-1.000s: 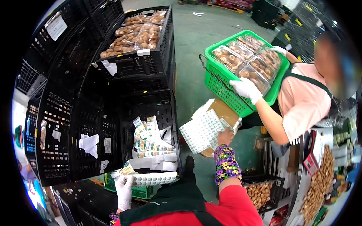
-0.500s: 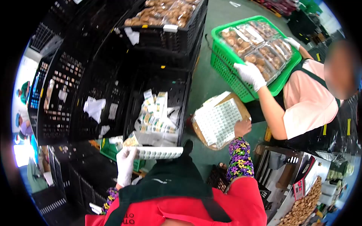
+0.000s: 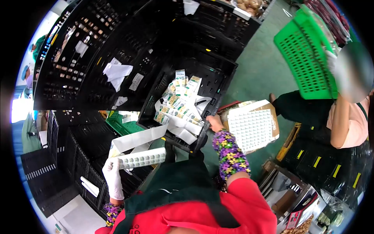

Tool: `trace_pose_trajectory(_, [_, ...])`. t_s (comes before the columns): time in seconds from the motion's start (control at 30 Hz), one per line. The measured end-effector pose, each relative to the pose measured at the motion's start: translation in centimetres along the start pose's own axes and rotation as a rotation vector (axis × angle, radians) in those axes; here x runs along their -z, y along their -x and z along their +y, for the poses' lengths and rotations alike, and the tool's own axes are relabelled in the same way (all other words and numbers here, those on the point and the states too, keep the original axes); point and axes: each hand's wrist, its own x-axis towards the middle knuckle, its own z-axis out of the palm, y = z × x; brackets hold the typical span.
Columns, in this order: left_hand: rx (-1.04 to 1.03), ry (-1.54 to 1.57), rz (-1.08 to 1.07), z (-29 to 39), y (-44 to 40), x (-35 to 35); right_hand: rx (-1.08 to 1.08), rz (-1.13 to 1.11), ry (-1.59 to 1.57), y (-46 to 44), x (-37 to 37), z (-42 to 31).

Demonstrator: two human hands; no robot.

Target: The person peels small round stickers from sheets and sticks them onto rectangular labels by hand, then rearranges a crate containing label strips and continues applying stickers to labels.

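Gloved left hand pinched narrow on the sticker strip, out near the black crate; bare right hand at that crate's edge, its grip impossible to tell; label strips heaped inside.

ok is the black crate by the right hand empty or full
Partly filled: printed label strips lie heaped inside the black crate, with part of its bottom bare.
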Motion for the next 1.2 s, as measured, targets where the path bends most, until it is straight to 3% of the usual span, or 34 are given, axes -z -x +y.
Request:
trace_pose_trajectory(0.13, [-0.024, 0.124, 0.189, 0.1, -1.4, 5.2, 0.028, 0.045, 0.104, 10.3, -2.3, -2.5])
trace_pose_trajectory(0.2, [-0.033, -0.171, 0.247, 2.2, -1.9, 9.5, -0.138, 0.135, 0.304, 14.8, -1.7, -2.8])
trace_pose_trajectory(0.3, [-0.085, 0.033, 0.28, -2.1, -4.9, 17.2, 0.077, 0.113, 0.046, 19.9, 1.1, 0.9])
trace_pose_trajectory(0.4, [-0.216, 0.14, 0.322, -6.0, -9.1, 22.3, -0.044, 0.058, 0.048, 32.0, -1.2, -2.3])
trace_pose_trajectory(0.5, [-0.293, 0.297, 0.268, -7.0, -11.0, 24.7, 0.003, 0.084, 0.1, 38.8, -2.2, -1.9])
trace_pose_trajectory(0.63, [-0.326, 0.485, 0.359, -7.3, -10.0, 26.2, 0.101, 0.08, 0.151, 43.7, -1.6, 0.9])
trace_pose_trajectory(0.7, [-0.348, 0.439, 0.398, -8.7, -8.9, 27.4, 0.187, 0.135, 0.13, 46.2, -2.6, 1.9])
trace_pose_trajectory(0.8, [-0.302, 0.534, 0.423, -11.9, -12.6, 26.4, 0.254, 0.174, 0.085, 44.5, -2.8, 4.5])
trace_pose_trajectory(0.9, [-0.339, 0.428, 0.459, -12.7, -16.6, 25.9, 0.277, 0.331, 0.086, 45.6, -5.1, 6.1])
trace_pose_trajectory(1.03, [-0.277, 0.574, 0.342, -7.7, -22.5, 22.3, 0.195, 0.389, 0.01, 46.6, -5.8, 6.7])
trace_pose_trajectory(1.17, [-0.296, 0.539, 0.163, -7.3, -29.8, 21.0, 0.181, 0.528, -0.086, 47.8, -9.2, 6.6])
trace_pose_trajectory(1.2, [-0.291, 0.531, 0.146, -8.8, -27.6, 21.2, 0.19, 0.528, -0.088, 47.7, -7.9, 8.3])
